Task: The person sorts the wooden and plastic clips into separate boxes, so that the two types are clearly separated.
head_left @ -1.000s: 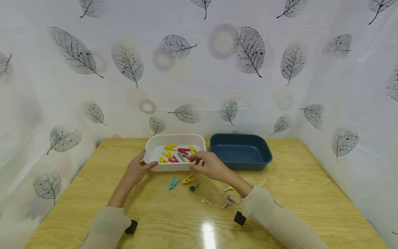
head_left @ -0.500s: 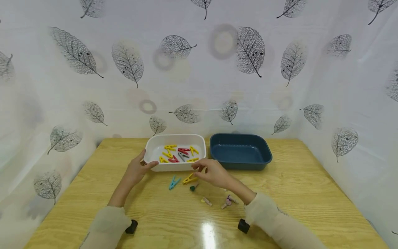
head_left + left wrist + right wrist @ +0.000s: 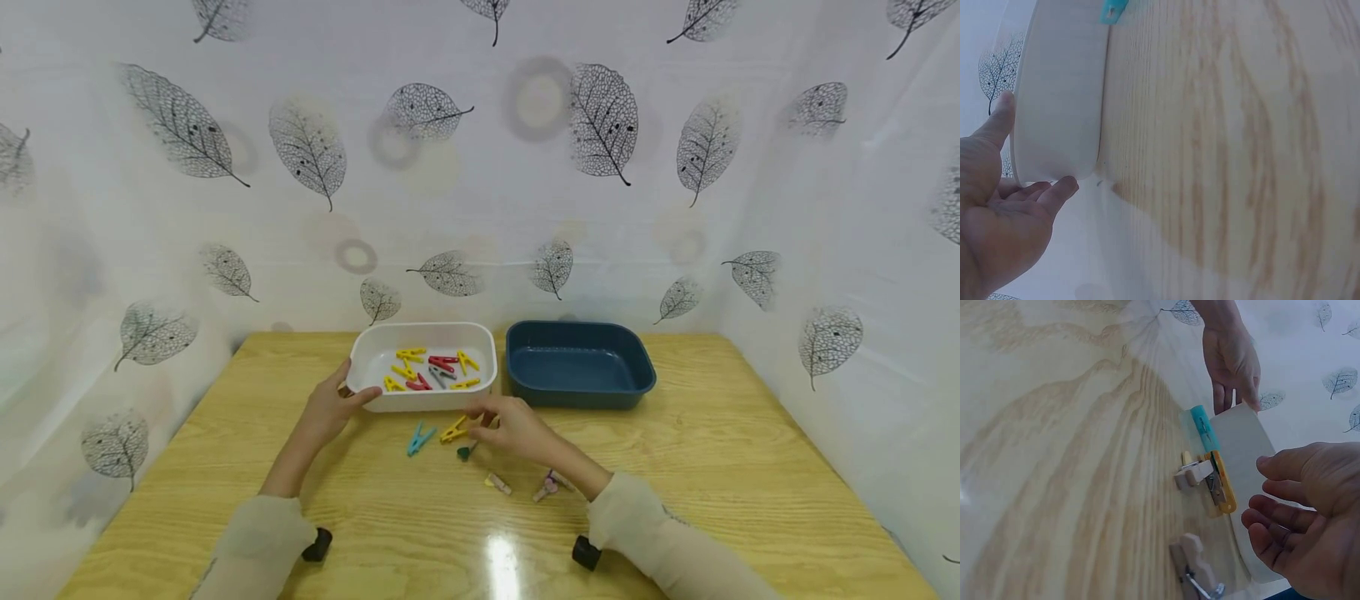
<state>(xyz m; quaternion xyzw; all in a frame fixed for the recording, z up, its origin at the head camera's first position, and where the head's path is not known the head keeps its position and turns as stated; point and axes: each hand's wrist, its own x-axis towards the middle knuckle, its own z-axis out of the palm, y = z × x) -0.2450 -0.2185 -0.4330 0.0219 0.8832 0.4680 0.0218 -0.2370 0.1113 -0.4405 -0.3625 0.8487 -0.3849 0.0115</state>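
My left hand [image 3: 327,411] grips the left front corner of a white plastic basin [image 3: 420,402], thumb on the rim and fingers against its end wall, as the left wrist view [image 3: 1013,215] also shows. Yellow, red and grey clothespins [image 3: 442,364] lie inside. My right hand [image 3: 517,429] hovers just outside the basin's right front corner, its fingers loosely bent with nothing between them in the right wrist view. Closest to its fingertips is a yellow clothespin [image 3: 453,431] on the table. Beside that lie a light blue clothespin [image 3: 419,439] and a small wooden one with a green decoration [image 3: 463,453].
A dark blue basin [image 3: 581,398] stands right of the white one, with nothing inside. Nearer me, small wooden clothespins lie on the wooden table [image 3: 405,533]: one with yellow [image 3: 498,484], others with purple [image 3: 550,485]. A leaf-print curtain [image 3: 480,183] hangs behind.
My right hand has drawn back from over the white basin's right front rim towards me, uncovering yellow clothespins inside. My left hand and both basins have stayed put.
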